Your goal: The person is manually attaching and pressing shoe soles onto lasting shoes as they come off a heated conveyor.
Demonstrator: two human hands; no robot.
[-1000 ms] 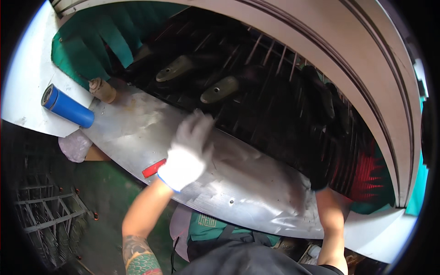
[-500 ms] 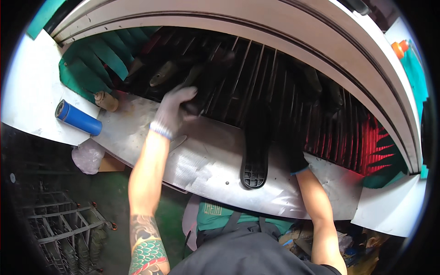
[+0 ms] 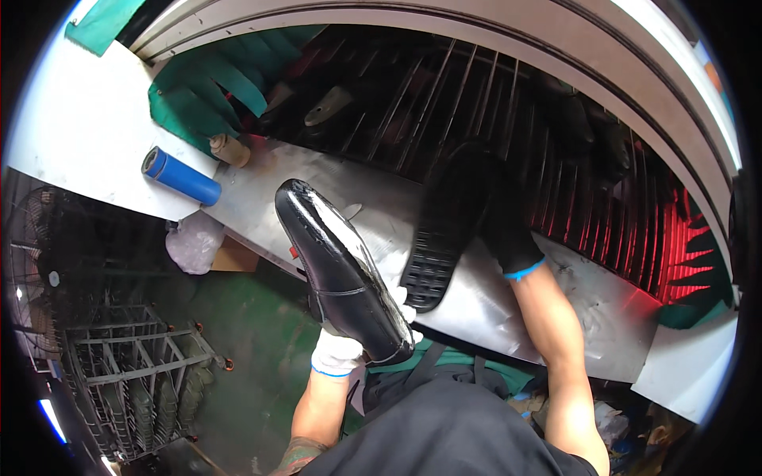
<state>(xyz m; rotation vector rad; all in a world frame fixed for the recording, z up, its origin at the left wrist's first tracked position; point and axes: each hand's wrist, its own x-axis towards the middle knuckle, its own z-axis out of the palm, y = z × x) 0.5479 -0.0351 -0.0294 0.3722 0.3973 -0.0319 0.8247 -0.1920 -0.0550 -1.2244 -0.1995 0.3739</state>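
Note:
A shiny black shoe upper (image 3: pixel 337 266) is gripped at its heel end by my left hand (image 3: pixel 337 353), in a white glove with a blue cuff edge. Its toe points up and left, and a glossy whitish band runs along its lower edge. My right hand (image 3: pixel 512 234), in a black glove, is closed at the side of a black shoe sole (image 3: pixel 432 266), its fingers mostly lost against the dark. The sole is tilted, with its gridded heel end toward me over the metal ledge. A gap separates upper and sole.
The metal ledge (image 3: pixel 595 305) fronts a dark machine opening with a bar conveyor (image 3: pixel 444 95) carrying several shoes, glowing red at right. Green curtain strips (image 3: pixel 198 95) hang left. A blue cylinder (image 3: pixel 182 176) and a tan bottle (image 3: pixel 230 149) lie nearby. A rack (image 3: pixel 143 357) stands lower left.
My left hand has come back from the conveyor toward me and now holds the shoe upper. The sole has tilted and shifted slightly toward the left with my right hand. The view has turned slightly.

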